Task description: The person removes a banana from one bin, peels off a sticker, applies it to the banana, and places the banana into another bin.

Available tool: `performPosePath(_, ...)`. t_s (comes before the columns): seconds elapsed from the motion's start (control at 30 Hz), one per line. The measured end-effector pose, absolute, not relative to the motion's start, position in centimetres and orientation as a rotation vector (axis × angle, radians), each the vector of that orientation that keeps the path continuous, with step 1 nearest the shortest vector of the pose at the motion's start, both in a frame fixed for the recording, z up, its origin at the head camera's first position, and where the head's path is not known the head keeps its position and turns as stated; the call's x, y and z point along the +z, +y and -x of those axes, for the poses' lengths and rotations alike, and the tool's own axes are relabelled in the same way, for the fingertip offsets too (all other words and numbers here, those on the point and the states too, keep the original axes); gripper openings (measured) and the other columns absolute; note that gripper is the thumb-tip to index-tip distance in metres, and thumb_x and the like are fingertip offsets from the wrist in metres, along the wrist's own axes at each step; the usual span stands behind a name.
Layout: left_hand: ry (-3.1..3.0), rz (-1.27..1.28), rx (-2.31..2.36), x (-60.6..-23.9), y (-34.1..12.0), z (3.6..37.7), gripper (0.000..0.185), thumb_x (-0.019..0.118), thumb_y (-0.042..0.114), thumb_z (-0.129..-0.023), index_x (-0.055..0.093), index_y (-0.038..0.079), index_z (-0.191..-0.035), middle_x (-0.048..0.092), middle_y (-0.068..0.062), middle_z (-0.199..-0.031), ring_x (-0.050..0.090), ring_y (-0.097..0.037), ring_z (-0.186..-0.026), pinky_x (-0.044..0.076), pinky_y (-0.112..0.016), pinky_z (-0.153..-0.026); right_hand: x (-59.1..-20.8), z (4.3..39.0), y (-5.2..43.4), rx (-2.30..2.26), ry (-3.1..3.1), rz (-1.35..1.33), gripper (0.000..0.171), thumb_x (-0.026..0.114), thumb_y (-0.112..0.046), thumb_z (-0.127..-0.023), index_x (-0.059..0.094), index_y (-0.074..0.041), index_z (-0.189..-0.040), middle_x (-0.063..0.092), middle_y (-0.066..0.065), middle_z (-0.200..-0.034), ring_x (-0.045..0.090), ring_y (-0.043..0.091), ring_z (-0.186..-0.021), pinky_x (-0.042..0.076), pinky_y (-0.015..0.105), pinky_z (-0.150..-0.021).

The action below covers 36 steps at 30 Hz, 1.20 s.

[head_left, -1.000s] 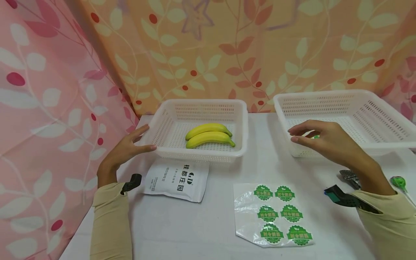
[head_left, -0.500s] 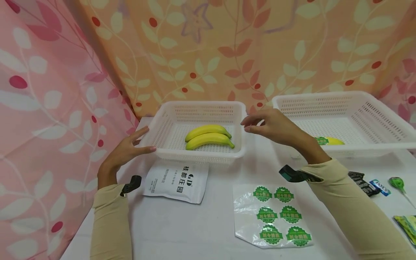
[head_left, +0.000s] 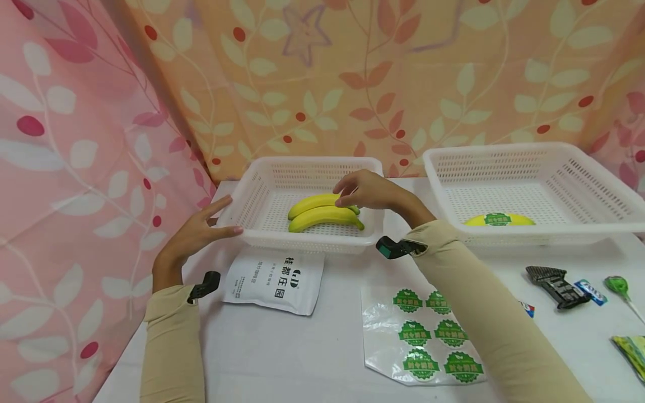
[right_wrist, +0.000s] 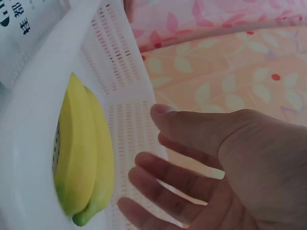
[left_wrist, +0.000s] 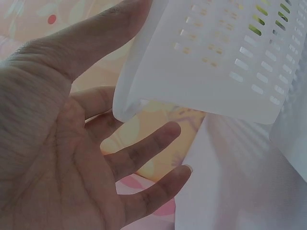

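Two yellow bananas (head_left: 322, 218) lie side by side in the smaller white plastic basket (head_left: 301, 239). My right hand (head_left: 370, 190) is over the basket's right part, just above the bananas in the head view. In the right wrist view its fingers are loosely bent and apart, with nothing between them and the bananas (right_wrist: 84, 148) off to the left. My left hand (head_left: 194, 235) is at the basket's left side, thumb and fingers spread along the rim. The left wrist view shows the thumb and some fingers touching the basket corner (left_wrist: 127, 103), the others loose in the air.
A white pouch (head_left: 274, 282) lies before the basket. A sticker sheet (head_left: 383, 336) with green round labels is partly under my right forearm. The larger basket (head_left: 534, 228) holds a yellow, green-stickered item (head_left: 499, 219). At right lie a black wrapper (head_left: 559, 288) and a green lollipop (head_left: 617, 285).
My right hand has moved left from the larger basket to above the bananas, uncovering the stickered yellow item there. My left hand has stayed at the smaller basket's rim.
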<state>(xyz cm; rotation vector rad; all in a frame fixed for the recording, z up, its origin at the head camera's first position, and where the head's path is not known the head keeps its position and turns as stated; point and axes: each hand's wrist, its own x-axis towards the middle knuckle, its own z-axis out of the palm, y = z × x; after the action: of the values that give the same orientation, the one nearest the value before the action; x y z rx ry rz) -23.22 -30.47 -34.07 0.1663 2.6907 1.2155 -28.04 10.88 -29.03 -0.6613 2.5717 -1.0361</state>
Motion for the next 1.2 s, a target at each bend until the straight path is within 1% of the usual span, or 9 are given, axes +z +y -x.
performPosePath(0.1, 2.690, -0.156, 1.213, -34.1, -30.4, 23.2, 0.108, 0.082, 0.054, -0.088, 0.015, 0.036, -0.171, 0.020, -0.006, -0.177, 0.037, -0.050, -0.150, 0.026, -0.080, -0.115, -29.5, 28.7, 9.9, -0.991, 2.550, 0.589, 0.048, 0.075, -0.027, -0.098, 0.065, -0.005, -0.140, 0.067, 0.018, -0.134, 0.066, 0.036, -0.121, 0.057, 0.049, -0.103)
performPosePath(0.27, 2.680, -0.152, 1.229, -34.0, -30.3, 23.3, 0.108, 0.082, 0.053, -0.088, 0.015, 0.036, -0.171, 0.030, -0.013, -0.172, 0.044, -0.049, -0.146, 0.027, -0.079, -0.115, -30.3, 29.5, 8.9, -0.959, 2.544, 0.479, 0.056, 0.077, -0.027, -0.096, 0.061, -0.006, -0.146, 0.063, 0.017, -0.141, 0.063, 0.035, -0.124, 0.054, 0.049, -0.108)
performPosePath(0.37, 2.677, -0.152, 1.238, -33.9, -30.3, 23.4, 0.107, 0.082, 0.052, -0.089, 0.015, 0.035, -0.171, 0.036, -0.016, -0.169, 0.047, -0.048, -0.143, 0.028, -0.078, -0.116, -30.7, 29.8, 8.5, -0.942, 2.539, 0.444, 0.055, 0.077, -0.025, -0.096, 0.062, -0.005, -0.145, 0.062, 0.017, -0.142, 0.060, 0.034, -0.126, 0.051, 0.048, -0.111)
performPosePath(0.5, 2.673, -0.156, 1.248, -33.9, -30.2, 23.5, 0.107, 0.082, 0.052, -0.089, 0.015, 0.034, -0.171, 0.039, -0.017, -0.167, 0.051, -0.048, -0.140, 0.030, -0.077, -0.116, -31.3, 30.1, 8.3, -0.914, 2.541, 0.417, 0.053, 0.076, -0.024, -0.097, 0.062, -0.004, -0.145, 0.062, 0.017, -0.144, 0.058, 0.034, -0.128, 0.048, 0.048, -0.114)
performPosePath(0.57, 2.673, -0.157, 1.250, -33.9, -30.2, 23.5, 0.107, 0.082, 0.052, -0.089, 0.016, 0.034, -0.171, 0.038, -0.016, -0.167, 0.051, -0.047, -0.140, 0.030, -0.077, -0.116, -31.4, 30.1, 8.2, -0.905, 2.544, 0.409, 0.052, 0.076, -0.023, -0.098, 0.063, -0.005, -0.145, 0.061, 0.016, -0.145, 0.058, 0.033, -0.127, 0.049, 0.047, -0.114)
performPosePath(0.8, 2.659, -0.155, 1.265, -33.9, -30.3, 23.3, 0.107, 0.083, 0.052, -0.089, 0.015, 0.036, -0.171, 0.044, -0.018, -0.163, 0.054, -0.048, -0.138, 0.029, -0.078, -0.116, -31.9, 30.2, 7.7, -0.867, 2.546, 0.416, 0.049, 0.074, -0.021, -0.099, 0.064, -0.005, -0.143, 0.062, 0.016, -0.143, 0.059, 0.032, -0.122, 0.054, 0.048, -0.106)
performPosePath(0.97, 2.659, -0.156, 1.276, -34.0, -30.5, 23.1, 0.107, 0.082, 0.050, -0.090, 0.015, 0.034, -0.171, 0.044, -0.019, -0.162, 0.054, -0.047, -0.137, 0.031, -0.077, -0.115, -32.4, 30.2, 7.2, -0.856, 2.527, 0.358, 0.049, 0.074, -0.021, -0.098, 0.064, -0.008, -0.144, 0.057, 0.012, -0.151, 0.058, 0.032, -0.124, 0.053, 0.052, -0.107)
performPosePath(1.03, 2.653, -0.162, 1.288, -34.1, -30.5, 23.1, 0.105, 0.082, 0.049, -0.091, 0.015, 0.034, -0.171, 0.045, -0.019, -0.162, 0.055, -0.047, -0.137, 0.031, -0.076, -0.116, -32.5, 30.1, 7.1, -0.857, 2.507, 0.327, 0.050, 0.075, -0.021, -0.098, 0.063, -0.009, -0.146, 0.055, 0.012, -0.151, 0.057, 0.032, -0.125, 0.054, 0.052, -0.107)
performPosePath(1.2, 2.649, -0.144, 1.284, -34.1, -30.5, 23.2, 0.106, 0.083, 0.050, -0.089, 0.015, 0.038, -0.171, 0.047, -0.020, -0.160, 0.054, -0.047, -0.138, 0.029, -0.077, -0.116, -32.6, 29.8, 7.0, -0.844, 2.454, 0.282, 0.054, 0.076, -0.018, -0.098, 0.060, -0.011, -0.149, 0.049, 0.011, -0.156, 0.057, 0.034, -0.127, 0.056, 0.052, -0.104)
